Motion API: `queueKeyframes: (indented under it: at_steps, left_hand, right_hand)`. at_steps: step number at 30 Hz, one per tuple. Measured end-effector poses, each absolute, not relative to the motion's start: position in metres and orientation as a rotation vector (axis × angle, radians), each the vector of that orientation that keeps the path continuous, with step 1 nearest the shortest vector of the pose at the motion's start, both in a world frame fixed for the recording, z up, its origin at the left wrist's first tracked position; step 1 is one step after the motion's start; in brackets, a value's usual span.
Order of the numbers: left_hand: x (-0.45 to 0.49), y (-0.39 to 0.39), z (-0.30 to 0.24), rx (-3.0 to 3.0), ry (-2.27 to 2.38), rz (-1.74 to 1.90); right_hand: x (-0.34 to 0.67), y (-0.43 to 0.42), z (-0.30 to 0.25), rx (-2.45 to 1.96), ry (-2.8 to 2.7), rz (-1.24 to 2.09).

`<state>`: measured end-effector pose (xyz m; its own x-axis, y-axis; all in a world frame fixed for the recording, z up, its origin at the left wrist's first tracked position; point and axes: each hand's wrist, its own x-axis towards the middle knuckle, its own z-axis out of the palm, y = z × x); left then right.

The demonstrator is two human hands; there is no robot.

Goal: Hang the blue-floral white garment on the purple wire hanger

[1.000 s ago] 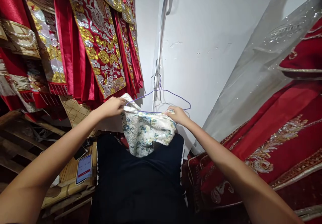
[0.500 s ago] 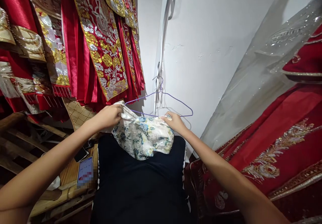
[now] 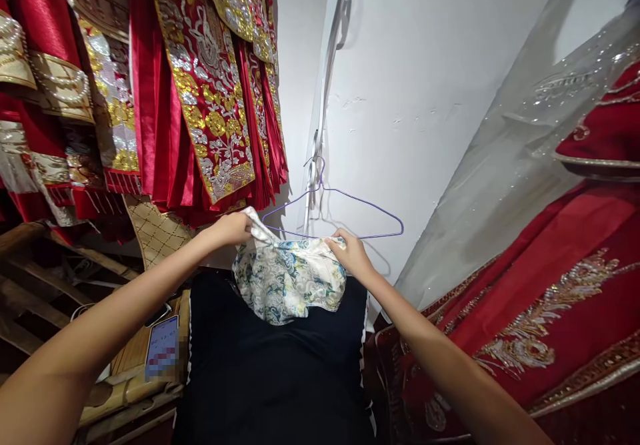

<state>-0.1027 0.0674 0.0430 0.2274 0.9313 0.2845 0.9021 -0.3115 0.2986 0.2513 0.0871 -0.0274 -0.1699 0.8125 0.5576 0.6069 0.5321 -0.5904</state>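
While left hand [image 3: 235, 228] and right hand [image 3: 351, 255] pinch the patterned garment [image 3: 287, 285], it hangs down, long upper edge crosswise.

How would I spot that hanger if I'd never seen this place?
Find the pale wall between red embroidered garments on the left and a see-through cover on the right. Low in front of it, near the left hand and right hand, is the hanger. Unlike the floral cloth they hold, it's a thin purple outline with a hooked top.
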Motion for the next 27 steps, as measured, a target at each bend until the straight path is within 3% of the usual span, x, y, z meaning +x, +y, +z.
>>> queueKeyframes:
  at_steps: [4,8,12,16,22,27]
  left_hand:
    - [-0.097,0.086,0.053,2.387,1.861,0.520]
    - [-0.081,0.091,0.021,2.310,1.869,0.343]
    - [-0.076,0.098,0.005,2.397,1.830,0.485]
    - [-0.079,0.111,0.028,2.516,1.767,0.637]
    - [-0.044,0.115,0.040,2.836,1.245,0.962]
    - [-0.023,0.121,0.036,2.743,1.254,1.144]
  right_hand:
    - [0.250,0.080,-0.025,-1.181,-1.874,0.260]
    - [0.250,0.076,-0.030,-1.136,-1.873,0.301]
    - [0.248,0.074,-0.034,-1.110,-1.854,0.379]
    - [0.246,0.073,-0.032,-1.037,-1.823,0.392]
    - [0.223,0.061,-0.057,-0.996,-1.670,0.408]
    - [0.203,0.058,-0.072,-1.024,-1.560,0.449]
